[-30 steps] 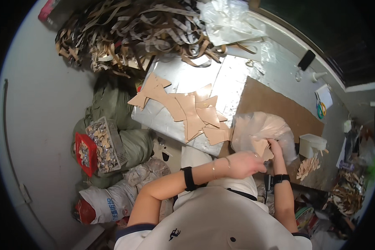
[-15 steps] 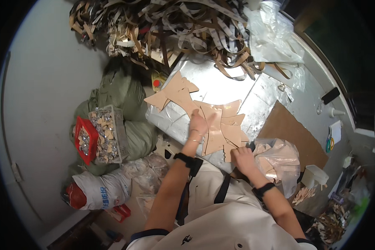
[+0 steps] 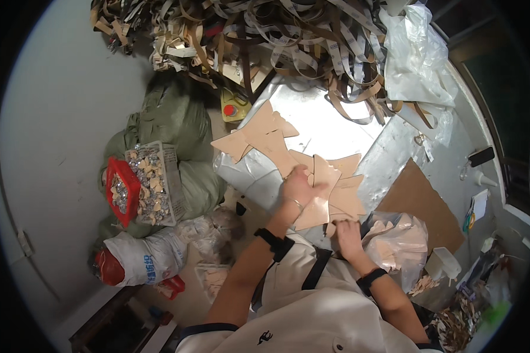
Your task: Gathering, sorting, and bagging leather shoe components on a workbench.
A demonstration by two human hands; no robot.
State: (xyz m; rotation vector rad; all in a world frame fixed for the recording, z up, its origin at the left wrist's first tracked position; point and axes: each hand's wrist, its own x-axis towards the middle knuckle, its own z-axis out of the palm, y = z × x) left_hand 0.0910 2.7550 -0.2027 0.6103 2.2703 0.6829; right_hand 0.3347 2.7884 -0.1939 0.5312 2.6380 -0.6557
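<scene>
Tan leather-like cut pieces (image 3: 259,134) with flared ends lie overlapping on the silver-covered table (image 3: 247,173). My left hand (image 3: 299,191) grips the left edge of a glossy tan piece (image 3: 319,206), its thumb over the top, and the piece tilts above the others. Closer to my body, my right hand (image 3: 348,238) has its fingers closed on a small tan piece (image 3: 331,230) at the table's near edge; most of that piece is hidden. Right beside this hand stands a clear plastic bag (image 3: 397,241) filled with similar tan pieces.
A heap of straps and strips (image 3: 300,41) covers the table's far side. Brown cardboard (image 3: 427,203), scissors (image 3: 469,221) and a black phone-like object (image 3: 481,156) lie rightward. At left, a red basket (image 3: 134,191) and a white crate (image 3: 172,176) rest on green sacks (image 3: 182,126).
The glossy piece has turned and lifted slightly under my left hand. My right hand has drawn a little nearer my body with its small piece. The whole view has shifted.
</scene>
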